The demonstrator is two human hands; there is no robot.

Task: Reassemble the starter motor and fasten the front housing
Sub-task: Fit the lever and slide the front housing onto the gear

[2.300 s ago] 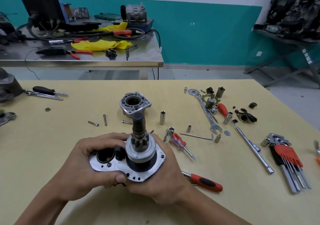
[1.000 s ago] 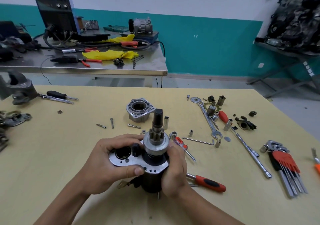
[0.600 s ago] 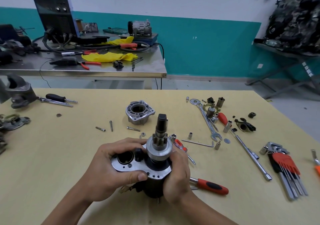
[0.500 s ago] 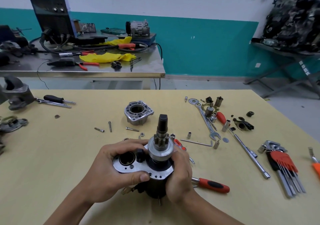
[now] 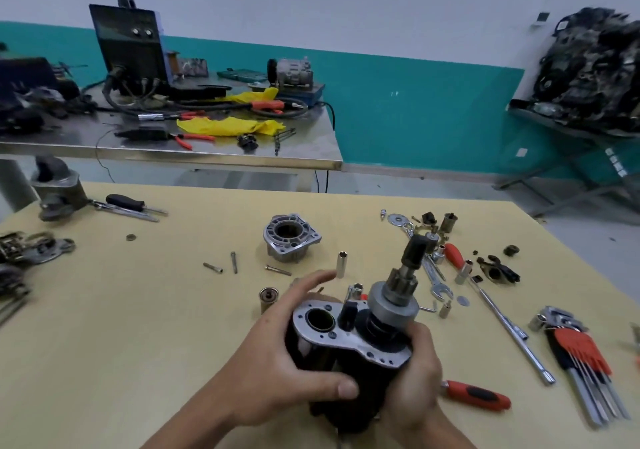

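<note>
I hold the black starter motor body (image 5: 346,379) above the yellow table (image 5: 138,327), tilted to the right. Its silver end plate (image 5: 349,336) faces up, and the pinion shaft (image 5: 403,275) sticks out toward the upper right. My left hand (image 5: 284,355) wraps the body's left side, thumb across the front. My right hand (image 5: 415,372) grips the right side under the plate. The aluminium front housing (image 5: 291,240) stands alone on the table farther back. Three loose bolts (image 5: 235,263) lie to the housing's left and front.
A small cylinder (image 5: 268,298) stands just left of my left hand. A red-handled screwdriver (image 5: 474,395) lies to the right, with a socket extension bar (image 5: 509,331), hex keys (image 5: 581,355), a wrench (image 5: 433,272) and several sockets. A steel workbench (image 5: 207,147) stands behind.
The motor has been lifted and tilted to the right, so the pinion shaft now leans toward the upper right. My left hand has shifted lower around the body. The small cylinder is now uncovered.
</note>
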